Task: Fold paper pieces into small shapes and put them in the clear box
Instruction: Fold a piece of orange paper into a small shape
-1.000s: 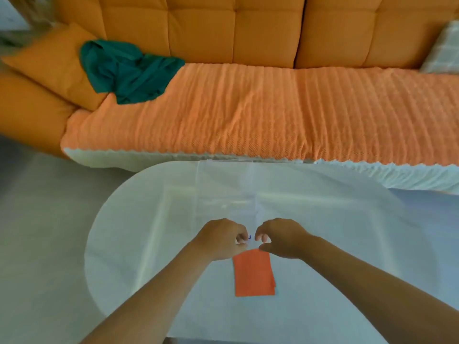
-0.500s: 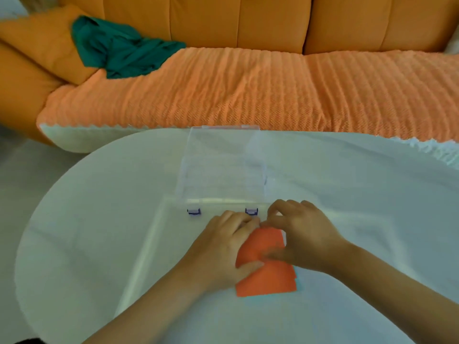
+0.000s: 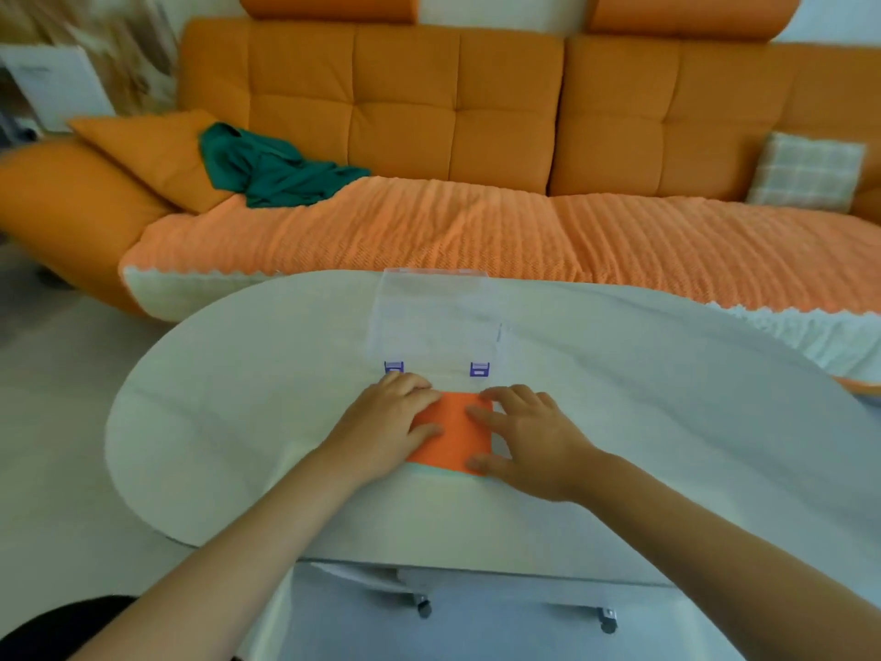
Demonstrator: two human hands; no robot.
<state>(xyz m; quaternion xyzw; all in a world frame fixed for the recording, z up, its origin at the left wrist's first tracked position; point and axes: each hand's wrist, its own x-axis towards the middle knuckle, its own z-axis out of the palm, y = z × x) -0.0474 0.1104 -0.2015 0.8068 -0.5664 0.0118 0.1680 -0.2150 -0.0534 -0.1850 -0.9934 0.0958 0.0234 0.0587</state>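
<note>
Both forearms reach up from the bottom of the frame, and the left hand (image 3: 388, 424) and right hand (image 3: 531, 438) lie flat, fingers spread and fairly straight, pressing the two sides of the orange paper (image 3: 455, 434) at centre frame. The paper lies on the white oval surface (image 3: 238, 398), just below the clear box (image 3: 431, 322) with its two purple clips (image 3: 479, 369). Across the upper frame stands an orange sofa (image 3: 405, 112) bearing a green cloth (image 3: 271, 169) at left and a checked cushion (image 3: 805, 171) at right.
</note>
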